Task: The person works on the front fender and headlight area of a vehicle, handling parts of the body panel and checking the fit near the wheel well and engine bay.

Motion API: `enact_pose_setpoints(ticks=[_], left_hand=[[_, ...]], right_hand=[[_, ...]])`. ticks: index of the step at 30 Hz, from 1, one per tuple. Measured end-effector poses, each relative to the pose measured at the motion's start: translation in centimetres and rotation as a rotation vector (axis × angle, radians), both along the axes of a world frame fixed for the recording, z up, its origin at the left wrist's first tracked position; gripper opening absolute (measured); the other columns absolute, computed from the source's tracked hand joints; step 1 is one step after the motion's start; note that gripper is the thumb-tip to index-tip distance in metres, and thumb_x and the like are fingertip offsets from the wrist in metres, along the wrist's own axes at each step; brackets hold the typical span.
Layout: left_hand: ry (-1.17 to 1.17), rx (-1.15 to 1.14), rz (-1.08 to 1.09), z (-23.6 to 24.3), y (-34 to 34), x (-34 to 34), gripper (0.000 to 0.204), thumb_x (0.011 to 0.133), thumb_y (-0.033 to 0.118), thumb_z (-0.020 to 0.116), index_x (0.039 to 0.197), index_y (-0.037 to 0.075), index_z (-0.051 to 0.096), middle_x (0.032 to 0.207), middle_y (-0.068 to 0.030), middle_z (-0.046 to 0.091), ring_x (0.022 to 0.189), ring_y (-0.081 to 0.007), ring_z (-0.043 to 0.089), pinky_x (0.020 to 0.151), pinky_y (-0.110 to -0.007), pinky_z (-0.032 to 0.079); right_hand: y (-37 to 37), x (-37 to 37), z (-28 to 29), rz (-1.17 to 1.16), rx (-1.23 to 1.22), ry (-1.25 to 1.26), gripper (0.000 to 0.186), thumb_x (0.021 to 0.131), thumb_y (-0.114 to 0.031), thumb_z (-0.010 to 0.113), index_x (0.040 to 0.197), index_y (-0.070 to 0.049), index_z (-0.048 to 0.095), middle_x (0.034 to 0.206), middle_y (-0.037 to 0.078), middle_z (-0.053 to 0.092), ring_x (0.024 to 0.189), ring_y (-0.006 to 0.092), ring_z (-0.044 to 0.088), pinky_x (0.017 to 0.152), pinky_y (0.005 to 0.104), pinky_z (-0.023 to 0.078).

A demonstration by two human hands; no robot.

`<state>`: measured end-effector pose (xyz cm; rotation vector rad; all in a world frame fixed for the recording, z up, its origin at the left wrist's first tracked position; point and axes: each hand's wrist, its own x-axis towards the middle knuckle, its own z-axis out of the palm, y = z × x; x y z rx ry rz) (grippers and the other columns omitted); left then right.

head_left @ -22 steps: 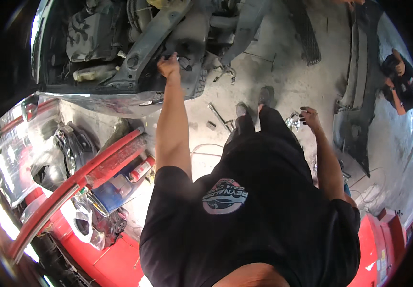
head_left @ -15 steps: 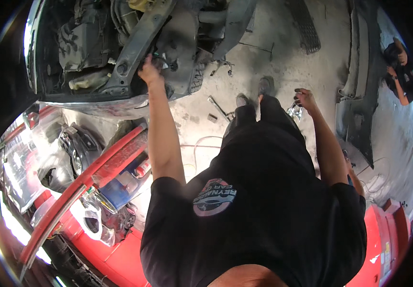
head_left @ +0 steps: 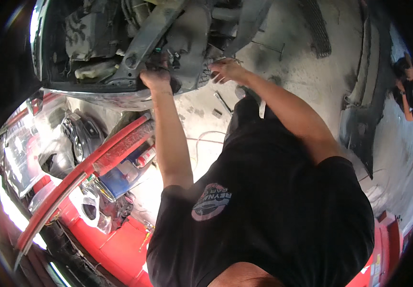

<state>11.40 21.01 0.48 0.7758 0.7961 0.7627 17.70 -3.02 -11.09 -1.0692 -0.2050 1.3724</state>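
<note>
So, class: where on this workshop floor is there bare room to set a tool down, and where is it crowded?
Free: bare concrete floor between the car front and the detached bumper. Crowded: the red cart, and the floor under both hands, left hand and right hand.

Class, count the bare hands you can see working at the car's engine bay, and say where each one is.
2. The left hand grips the grey crossbar at the engine bay's front edge; the right hand reaches the grey housing beside it. Its fingertips are partly hidden.

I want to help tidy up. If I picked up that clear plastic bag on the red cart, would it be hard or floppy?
The clear plastic bag on the red cart is crumpled and sagging, so it is probably floppy and light. Its shiny film may feel slippery. What is inside cannot be made out, so its weight is uncertain.
</note>
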Motion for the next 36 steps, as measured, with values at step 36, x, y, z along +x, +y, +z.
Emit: enact_pose_setpoints(ticks=[36], left_hand=[[0.394,0.324,-0.463,7.2,-6.2,-4.3,0.019,0.094,0.010,0.059,0.109,-0.001,0.062,0.104,-0.0100,0.066,0.095,-0.0252,0.064,0.083,-0.038,0.051]], right_hand=[[14.9,6.9,4.7,-0.277,0.100,-0.563,0.032,0.084,-0.005,0.066,0.116,0.001,0.067,0.106,0.009,0.071,0.101,0.0196,0.063,0.091,0.0299,0.046]])
